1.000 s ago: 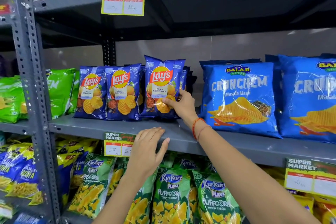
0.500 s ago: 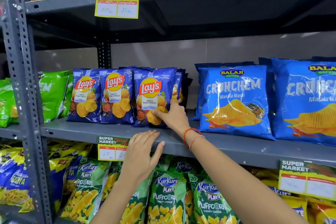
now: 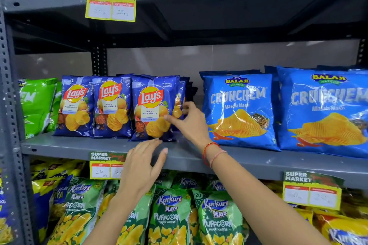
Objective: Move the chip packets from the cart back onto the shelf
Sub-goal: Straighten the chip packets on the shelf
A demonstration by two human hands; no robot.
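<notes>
A blue Lay's Magic Masala packet stands upright on the grey middle shelf, at the right end of a row with two like packets and more behind. My right hand pinches its right edge, thumb on the front and fingers behind. My left hand hovers open at the shelf's front edge, just below that packet, holding nothing. The cart is out of view.
Two large blue Crunchem bags stand right of my right hand. Green packets fill the left end. Kurkure Puffcorn bags sit below, yellow packets above. A price label hangs by my left hand.
My right hand has brought the Lay's packet down from a raised position and set it on the shelf in line with the row. My left hand stayed near the shelf edge.
</notes>
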